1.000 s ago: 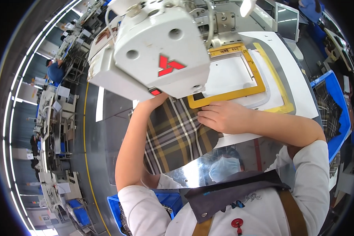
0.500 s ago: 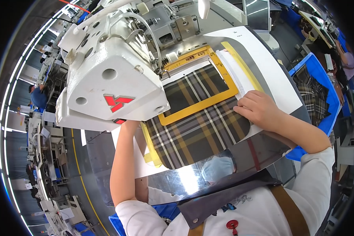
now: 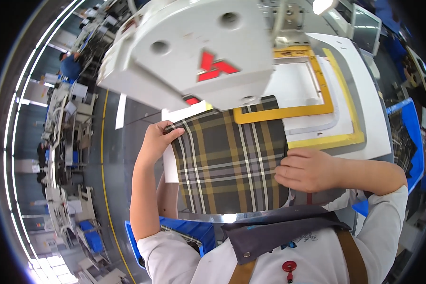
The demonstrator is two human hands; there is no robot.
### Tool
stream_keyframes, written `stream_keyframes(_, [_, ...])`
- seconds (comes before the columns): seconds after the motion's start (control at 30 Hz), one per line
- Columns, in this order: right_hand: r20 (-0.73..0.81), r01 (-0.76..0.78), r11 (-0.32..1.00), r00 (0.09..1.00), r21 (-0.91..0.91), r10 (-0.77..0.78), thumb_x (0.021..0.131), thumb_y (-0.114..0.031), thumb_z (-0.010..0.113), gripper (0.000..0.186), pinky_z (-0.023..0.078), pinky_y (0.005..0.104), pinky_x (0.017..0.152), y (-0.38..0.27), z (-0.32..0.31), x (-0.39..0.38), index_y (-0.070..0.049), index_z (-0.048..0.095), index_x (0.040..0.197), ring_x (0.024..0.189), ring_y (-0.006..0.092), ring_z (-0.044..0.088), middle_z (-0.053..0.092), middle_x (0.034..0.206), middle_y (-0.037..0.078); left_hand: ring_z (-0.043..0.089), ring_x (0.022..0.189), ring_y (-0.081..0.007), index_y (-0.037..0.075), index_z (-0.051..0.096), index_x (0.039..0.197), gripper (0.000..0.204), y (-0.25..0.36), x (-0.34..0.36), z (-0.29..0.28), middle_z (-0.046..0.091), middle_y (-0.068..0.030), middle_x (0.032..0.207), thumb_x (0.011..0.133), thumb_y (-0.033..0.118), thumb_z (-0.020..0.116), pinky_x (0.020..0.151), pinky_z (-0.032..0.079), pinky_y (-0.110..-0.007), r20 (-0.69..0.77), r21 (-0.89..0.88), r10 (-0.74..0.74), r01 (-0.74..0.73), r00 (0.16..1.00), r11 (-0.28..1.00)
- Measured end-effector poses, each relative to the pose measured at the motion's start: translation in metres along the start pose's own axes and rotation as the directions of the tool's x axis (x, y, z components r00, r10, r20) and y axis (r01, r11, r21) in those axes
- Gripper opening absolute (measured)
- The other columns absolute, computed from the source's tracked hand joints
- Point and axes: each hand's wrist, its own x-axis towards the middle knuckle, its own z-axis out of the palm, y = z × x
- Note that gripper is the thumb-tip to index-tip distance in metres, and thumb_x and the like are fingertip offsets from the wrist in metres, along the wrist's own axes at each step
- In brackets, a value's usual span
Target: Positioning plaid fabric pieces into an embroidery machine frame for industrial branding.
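A dark plaid fabric panel [image 3: 227, 165] with white, grey and mustard stripes spans the space between my two hands. My left hand [image 3: 157, 142] pinches its upper left corner between thumb and fingers. At the panel's right edge, my right hand [image 3: 305, 169] has its fingers bent round the cloth. The yellow rectangular frame [image 3: 288, 113] of the sewing machine [image 3: 184, 57] overlaps the panel's upper right part. Inside the frame's opening, the white template sheet [image 3: 293, 85] shows. The machine's white head hides what lies behind it.
Yellow tape [image 3: 329, 141] edges the white template on the machine bed. Blue bins with plaid cloth stand beside me, one at the right [image 3: 414, 146] and one at the lower left [image 3: 206, 236]. Farther left, a workshop aisle runs past other machines, with a person [image 3: 71, 66] there.
The panel has slid toward me and left, mostly out from under the yellow frame. My left hand has come into sight from behind the machine head. The camera view has shifted.
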Motion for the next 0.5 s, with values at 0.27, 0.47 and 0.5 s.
stream_keyframes(0.27, [-0.015, -0.167, 0.976, 0.985, 0.143, 0.171, 0.077, -0.012, 0.059, 0.026, 0.049, 0.0364, 0.086, 0.011, 0.006, 0.013, -0.009, 0.064, 0.102, 0.097, 0.0215, 0.059, 0.061, 0.11, 0.004, 0.054, 0.065, -0.0054, -0.002, 0.066, 0.083, 0.025, -0.045, -0.034, -0.015, 0.064, -0.0009, 0.071, 0.085, 0.022, 0.072, 0.058, 0.045, -0.024, -0.23, -0.239, -0.048, -0.008, 0.972, 0.971])
stream_keyframes(0.47, [0.074, -0.064, 0.992, 0.996, 0.111, 0.056, 0.076, -0.013, 0.06, 0.027, 0.049, 0.0373, 0.089, 0.011, 0.015, 0.036, -0.007, 0.064, 0.103, 0.101, 0.0221, 0.059, 0.061, 0.111, 0.005, 0.059, 0.078, -0.0085, -0.005, 0.064, 0.097, 0.021, -0.034, -0.048, -0.029, 0.068, -0.0058, 0.088, 0.087, 0.013, 0.067, 0.071, 0.048, -0.025, -0.067, -0.177, -0.024, 0.012, 0.997, 0.984])
stream_keyframes(0.5, [0.078, -0.077, 0.989, 0.995, 0.128, 0.068, 0.077, -0.014, 0.061, 0.028, 0.048, 0.037, 0.091, 0.012, 0.016, 0.037, -0.006, 0.063, 0.104, 0.104, 0.0226, 0.058, 0.061, 0.111, 0.006, 0.059, 0.078, -0.0085, -0.005, 0.064, 0.097, 0.021, -0.035, -0.052, -0.03, 0.068, -0.0058, 0.088, 0.087, 0.013, 0.067, 0.071, 0.048, -0.025, -0.066, -0.184, -0.022, 0.009, 0.998, 0.983])
